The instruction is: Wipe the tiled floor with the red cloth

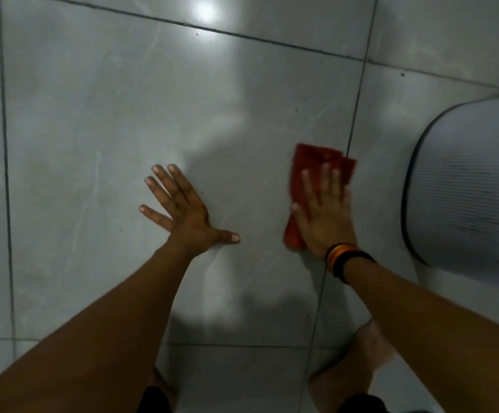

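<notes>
The tiled floor (117, 114) is made of large glossy grey tiles with dark grout lines. The red cloth (316, 162) lies folded on the floor right of centre, near a grout line. My right hand (324, 216) presses flat on top of the cloth with fingers spread, and it looks motion-blurred. Several dark and striped bands sit on that wrist. Flat on the bare tile to the left rests my left hand (179, 208), fingers apart, holding nothing.
A pale grey ribbed object with a dark rim (468, 186) stands on the floor at the right edge, close to the cloth. A ceiling light reflects at the top of the floor (205, 10). My knees (358, 371) show at the bottom.
</notes>
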Demonstrator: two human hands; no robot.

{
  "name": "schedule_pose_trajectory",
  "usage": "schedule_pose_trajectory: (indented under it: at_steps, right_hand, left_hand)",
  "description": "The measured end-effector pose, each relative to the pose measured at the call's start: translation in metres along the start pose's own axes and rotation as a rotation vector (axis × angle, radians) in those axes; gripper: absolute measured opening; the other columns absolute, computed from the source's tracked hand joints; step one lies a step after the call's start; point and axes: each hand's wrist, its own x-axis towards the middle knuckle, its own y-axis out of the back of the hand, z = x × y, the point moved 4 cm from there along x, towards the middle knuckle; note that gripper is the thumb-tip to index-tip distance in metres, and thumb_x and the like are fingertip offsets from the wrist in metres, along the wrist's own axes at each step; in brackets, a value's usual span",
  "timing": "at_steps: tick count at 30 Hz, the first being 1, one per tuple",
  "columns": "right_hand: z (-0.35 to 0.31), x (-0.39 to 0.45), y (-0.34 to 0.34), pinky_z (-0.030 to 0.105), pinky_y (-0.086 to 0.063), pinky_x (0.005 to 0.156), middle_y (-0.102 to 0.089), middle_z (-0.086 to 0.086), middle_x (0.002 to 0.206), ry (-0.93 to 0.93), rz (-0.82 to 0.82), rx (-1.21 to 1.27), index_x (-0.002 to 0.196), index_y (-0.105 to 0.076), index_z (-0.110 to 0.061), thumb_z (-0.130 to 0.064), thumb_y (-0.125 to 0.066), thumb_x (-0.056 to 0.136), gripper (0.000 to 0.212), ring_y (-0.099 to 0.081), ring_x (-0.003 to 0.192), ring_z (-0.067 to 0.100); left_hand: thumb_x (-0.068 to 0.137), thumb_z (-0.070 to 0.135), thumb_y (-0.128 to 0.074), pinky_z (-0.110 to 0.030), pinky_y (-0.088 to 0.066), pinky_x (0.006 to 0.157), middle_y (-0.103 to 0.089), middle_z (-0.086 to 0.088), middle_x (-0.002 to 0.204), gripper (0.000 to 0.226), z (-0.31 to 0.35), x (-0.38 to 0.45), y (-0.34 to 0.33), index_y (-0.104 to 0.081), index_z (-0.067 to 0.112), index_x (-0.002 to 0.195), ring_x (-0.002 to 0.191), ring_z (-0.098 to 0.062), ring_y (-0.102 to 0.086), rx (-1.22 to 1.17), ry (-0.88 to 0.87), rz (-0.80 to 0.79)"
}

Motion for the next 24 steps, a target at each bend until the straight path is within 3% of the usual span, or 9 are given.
schedule_pose_trajectory:
  at_steps: [3, 6, 7, 10, 12, 15, 19, 22, 24]
  right_hand:
    - [0.012, 0.061, 0.027, 0.065, 0.002, 0.124, 0.011, 0.016, 0.171, -0.321, 0.082, 0.135, 0.163, 0.0, -0.024, -0.054, -0.027, 0.104, 0.072, 0.012, 0.157, 0.037]
    - [-0.029, 0.133, 0.047, 0.065, 0.001, 0.124, 0.004, 0.019, 0.171, -0.366, 0.207, 0.127, 0.163, -0.006, -0.022, -0.055, -0.026, 0.102, 0.072, 0.007, 0.157, 0.04]
    - [-0.049, 0.143, 0.046, 0.065, 0.001, 0.125, 0.001, 0.02, 0.171, -0.271, 0.21, 0.088, 0.163, -0.009, -0.022, -0.055, -0.027, 0.102, 0.072, 0.004, 0.157, 0.041]
    - [-0.094, 0.106, 0.025, 0.065, 0.0, 0.125, -0.002, 0.02, 0.171, 0.281, 0.099, -0.075, 0.163, -0.011, -0.023, -0.053, -0.029, 0.103, 0.069, 0.002, 0.157, 0.042]
    - [-0.08, 0.047, 0.005, 0.064, -0.005, 0.125, 0.0, 0.017, 0.172, 0.455, -0.037, -0.112, 0.163, -0.009, -0.027, -0.054, -0.031, 0.104, 0.069, 0.004, 0.158, 0.038]
    - [-0.021, -0.001, -0.002, 0.063, -0.01, 0.125, 0.004, 0.012, 0.172, 0.218, -0.069, -0.053, 0.162, -0.007, -0.032, -0.057, -0.029, 0.102, 0.069, 0.005, 0.159, 0.033]
    - [-0.012, 0.075, 0.029, 0.063, 0.003, 0.125, 0.009, 0.017, 0.171, -0.196, 0.075, 0.062, 0.163, -0.002, -0.024, -0.057, -0.025, 0.103, 0.072, 0.01, 0.157, 0.037]
    - [-0.071, 0.158, 0.053, 0.065, 0.002, 0.124, 0.005, 0.018, 0.171, -0.248, 0.204, 0.099, 0.163, -0.004, -0.023, -0.059, -0.023, 0.101, 0.074, 0.007, 0.158, 0.039]
    - [-0.125, 0.189, 0.056, 0.063, 0.004, 0.125, 0.003, 0.017, 0.171, -0.11, 0.204, 0.048, 0.163, -0.006, -0.025, -0.059, -0.023, 0.101, 0.073, 0.005, 0.158, 0.04]
  left_hand:
    - [0.034, 0.08, -0.087, -0.079, 0.022, 0.104, 0.042, -0.027, 0.159, 0.186, -0.002, 0.002, -0.003, 0.033, 0.003, 0.153, 0.146, -0.049, 0.039, -0.016, -0.015, -0.003]
    - [0.033, 0.083, -0.084, -0.078, 0.025, 0.103, 0.043, -0.027, 0.158, 0.186, -0.006, 0.004, -0.006, 0.034, 0.003, 0.153, 0.145, -0.05, 0.04, -0.032, -0.03, -0.007]
    - [0.033, 0.084, -0.083, -0.078, 0.025, 0.103, 0.044, -0.026, 0.158, 0.186, -0.006, 0.004, -0.006, 0.034, 0.004, 0.153, 0.145, -0.05, 0.041, -0.032, -0.025, -0.01]
    - [0.032, 0.087, -0.08, -0.084, 0.023, 0.103, 0.046, -0.026, 0.157, 0.186, -0.004, 0.004, -0.003, 0.035, 0.005, 0.153, 0.144, -0.05, 0.043, -0.035, -0.027, -0.017]
    - [0.033, 0.088, -0.08, -0.086, 0.019, 0.102, 0.047, -0.027, 0.156, 0.186, -0.002, 0.002, -0.002, 0.035, 0.005, 0.152, 0.143, -0.051, 0.043, -0.048, -0.039, -0.032]
    - [0.037, 0.081, -0.087, -0.084, 0.019, 0.105, 0.045, -0.026, 0.157, 0.185, -0.001, -0.002, 0.002, 0.036, 0.005, 0.152, 0.144, -0.049, 0.043, -0.03, -0.001, -0.035]
    - [0.036, 0.081, -0.086, -0.08, 0.024, 0.103, 0.045, -0.026, 0.157, 0.185, -0.002, 0.001, -0.002, 0.036, 0.004, 0.152, 0.144, -0.049, 0.042, -0.027, -0.024, -0.036]
    - [0.037, 0.081, -0.086, -0.079, 0.024, 0.103, 0.05, -0.022, 0.155, 0.185, -0.005, 0.003, -0.005, 0.04, 0.006, 0.149, 0.143, -0.047, 0.045, -0.019, -0.023, -0.035]
    - [0.039, 0.08, -0.086, -0.078, 0.024, 0.105, 0.053, -0.02, 0.153, 0.184, -0.006, 0.004, -0.007, 0.043, 0.007, 0.148, 0.142, -0.046, 0.047, -0.008, -0.024, -0.013]
